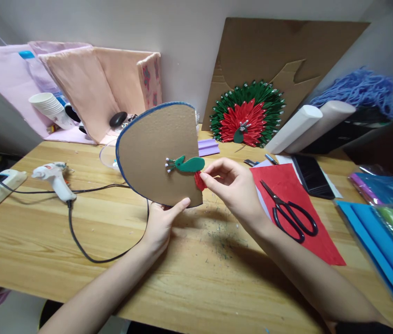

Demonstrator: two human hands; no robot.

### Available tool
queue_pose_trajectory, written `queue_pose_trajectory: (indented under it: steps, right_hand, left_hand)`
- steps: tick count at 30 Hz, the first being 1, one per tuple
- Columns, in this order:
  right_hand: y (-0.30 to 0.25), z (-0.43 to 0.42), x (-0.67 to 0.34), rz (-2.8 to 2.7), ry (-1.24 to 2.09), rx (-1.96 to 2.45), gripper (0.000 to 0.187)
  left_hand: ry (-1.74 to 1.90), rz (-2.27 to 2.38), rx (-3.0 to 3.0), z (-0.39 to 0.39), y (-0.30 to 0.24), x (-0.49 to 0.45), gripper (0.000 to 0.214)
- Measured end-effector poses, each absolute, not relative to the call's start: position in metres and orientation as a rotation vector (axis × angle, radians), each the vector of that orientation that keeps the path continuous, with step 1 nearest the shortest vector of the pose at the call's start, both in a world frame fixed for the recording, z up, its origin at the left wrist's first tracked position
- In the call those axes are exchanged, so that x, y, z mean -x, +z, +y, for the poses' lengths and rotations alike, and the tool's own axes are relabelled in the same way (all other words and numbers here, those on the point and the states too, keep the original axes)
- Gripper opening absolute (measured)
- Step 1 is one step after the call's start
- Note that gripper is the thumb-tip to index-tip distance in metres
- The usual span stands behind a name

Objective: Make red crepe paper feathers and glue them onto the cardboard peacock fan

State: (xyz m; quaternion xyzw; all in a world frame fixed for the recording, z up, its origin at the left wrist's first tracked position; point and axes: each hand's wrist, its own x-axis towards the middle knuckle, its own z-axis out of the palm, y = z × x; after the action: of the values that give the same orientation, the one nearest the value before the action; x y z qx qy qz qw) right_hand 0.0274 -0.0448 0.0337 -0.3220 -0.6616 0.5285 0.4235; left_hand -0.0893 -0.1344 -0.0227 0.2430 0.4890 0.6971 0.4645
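My left hand (163,221) grips the lower edge of a rounded cardboard piece (148,139) with a blue-edged rim, its thumb on the front face. On the cardboard lies a green peacock body cutout (191,164) with a small crest of white-tipped pins. My right hand (229,185) pinches a small red crinkled piece (199,181) at the cardboard's straight right edge, just below the green cutout. Whether the red piece is fixed to the cardboard, I cannot tell. Black-handled scissors (287,211) rest on a red sheet (307,236) to the right.
A white glue gun (53,178) stands at left, its black cord looping over the wooden table (95,283). A finished red and green peacock fan (248,113) leans on a cardboard sheet (252,51) behind. A phone (313,176) and blue packs (373,232) are at right.
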Motion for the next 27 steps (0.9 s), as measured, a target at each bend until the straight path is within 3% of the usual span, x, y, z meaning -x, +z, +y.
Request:
queue_pose_trajectory:
  steps: [27]
  right_hand:
    - [0.034, -0.036, -0.029, -1.589, 1.466, 0.811, 0.020]
  left_hand:
    - [1.637, 1.228, -0.692, -0.134, -0.024, 0.101, 0.044]
